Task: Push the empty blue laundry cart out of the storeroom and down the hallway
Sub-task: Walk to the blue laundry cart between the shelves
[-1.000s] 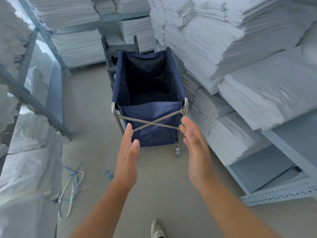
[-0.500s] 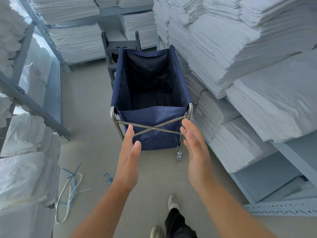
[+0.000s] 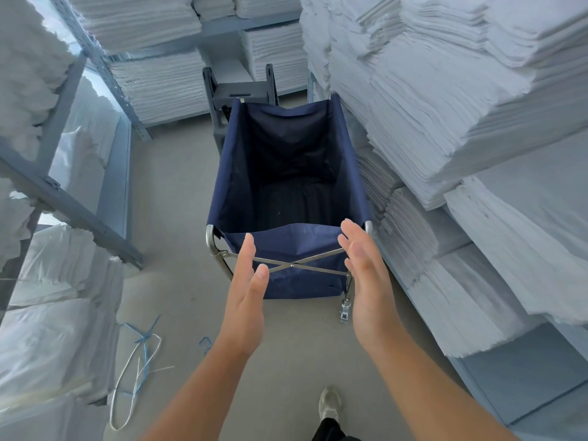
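Note:
The blue laundry cart (image 3: 288,249) stands on the floor in the middle of the storeroom aisle, close against the shelves on the right. Its navy fabric bag is empty and hangs on a steel frame with crossed bars on the near side. My left hand (image 3: 246,300) is stretched out flat, fingers apart, in front of the cart's near left part, holding nothing. Just short of the near right corner post, my right hand (image 3: 366,281) is also flat and empty. Neither hand grips the frame.
White folded linen stacks (image 3: 445,122) fill the right shelves beside the cart. Bagged linen (image 3: 57,329) sits on the left rack. A grey step stool (image 3: 240,90) stands behind the cart. Blue and white straps (image 3: 140,361) lie on the floor at left. My shoe (image 3: 331,405) is below.
I have stepped closer to the cart, which now looks larger. Both hands have moved forward and reach its near edge; they stay flat and empty.

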